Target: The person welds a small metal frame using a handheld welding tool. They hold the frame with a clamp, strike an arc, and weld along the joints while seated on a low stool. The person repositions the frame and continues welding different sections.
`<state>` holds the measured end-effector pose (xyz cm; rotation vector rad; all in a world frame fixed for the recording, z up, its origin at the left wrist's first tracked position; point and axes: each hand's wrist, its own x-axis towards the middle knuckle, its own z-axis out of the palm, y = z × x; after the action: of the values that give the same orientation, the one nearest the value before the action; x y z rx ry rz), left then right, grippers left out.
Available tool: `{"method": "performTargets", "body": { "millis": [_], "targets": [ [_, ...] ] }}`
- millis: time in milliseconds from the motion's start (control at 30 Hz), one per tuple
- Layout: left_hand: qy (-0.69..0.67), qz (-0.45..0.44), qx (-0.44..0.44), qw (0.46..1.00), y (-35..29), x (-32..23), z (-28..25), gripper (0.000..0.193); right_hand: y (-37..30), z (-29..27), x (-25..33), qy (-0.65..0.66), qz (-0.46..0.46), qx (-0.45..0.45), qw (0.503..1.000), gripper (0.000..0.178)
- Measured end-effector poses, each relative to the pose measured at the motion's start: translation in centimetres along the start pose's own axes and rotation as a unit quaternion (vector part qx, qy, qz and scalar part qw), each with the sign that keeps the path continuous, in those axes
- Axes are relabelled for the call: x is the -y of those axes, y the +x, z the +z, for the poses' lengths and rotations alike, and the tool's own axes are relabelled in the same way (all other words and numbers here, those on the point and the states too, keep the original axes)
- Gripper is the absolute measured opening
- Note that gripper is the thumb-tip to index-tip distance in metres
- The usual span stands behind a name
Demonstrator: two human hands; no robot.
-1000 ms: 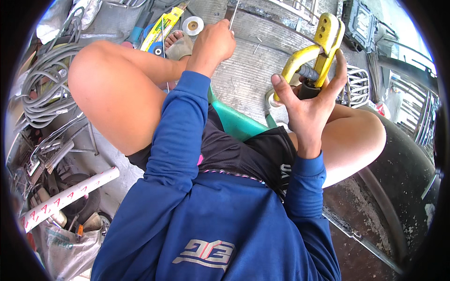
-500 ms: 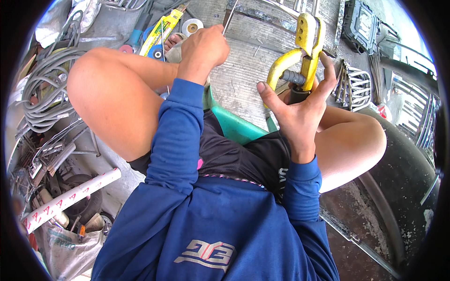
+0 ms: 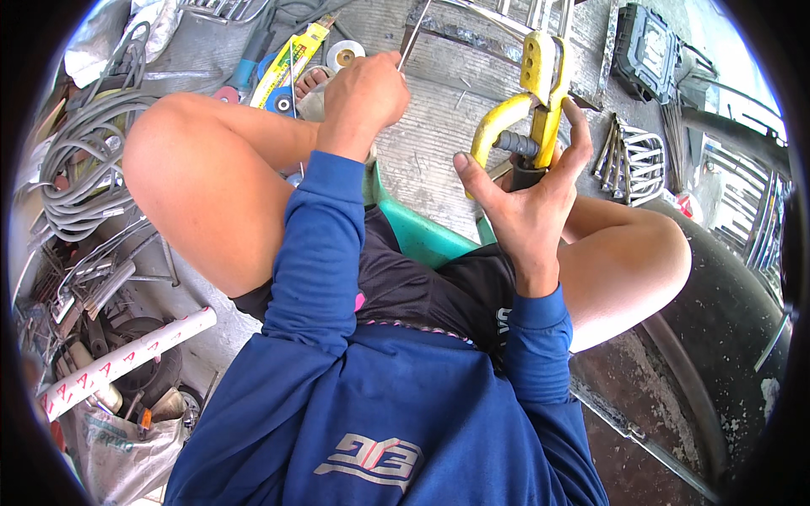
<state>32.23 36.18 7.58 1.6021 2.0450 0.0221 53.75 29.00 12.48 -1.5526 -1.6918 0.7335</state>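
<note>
My left hand [image 3: 364, 97] is closed, knuckles up, in front of my left knee. A thin metal rod [image 3: 415, 34] sticks out of its far side, slanting up and away; the fingers' inner side is hidden. My right hand [image 3: 533, 207] holds a yellow welding electrode holder [image 3: 544, 126] upright by its dark handle. Thumb and forefinger stand apart on either side, while the other fingers are mostly hidden behind the handle. The holder has a curved yellow lever and a dark coil spring, and its jaw points away from me. I see no rod in that jaw.
A metal frame [image 3: 472, 35] lies ahead. Beyond my left knee are a yellow packet [image 3: 291, 63] and a round disc [image 3: 345, 56]. Coiled grey cable [image 3: 72, 169] is at left; wrenches [image 3: 616, 160] and a dark case [image 3: 648, 51] are at right. I sit on a green stool [image 3: 422, 232].
The electrode holder and my right hand have shifted slightly left and down in the picture. My left hand has moved slightly, still closed with the rod.
</note>
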Motion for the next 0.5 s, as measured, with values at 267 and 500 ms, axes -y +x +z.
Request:
{"method": "performTargets", "body": {
  "millis": [267, 500],
  "targets": [
    [0.012, 0.014, -0.002, 1.000, 0.1, 0.3, 0.0, 0.034, 0.0, 0.1, 0.2, -0.020, 0.037, 0.010, 0.999, 0.116],
    [-0.017, -0.001, 0.021, 1.000, 0.2, 0.1, -0.3, 0.025, 0.3, -0.3, 1.3, 0.057, 0.081, 0.016, 0.995, 0.117]
  ]
}}
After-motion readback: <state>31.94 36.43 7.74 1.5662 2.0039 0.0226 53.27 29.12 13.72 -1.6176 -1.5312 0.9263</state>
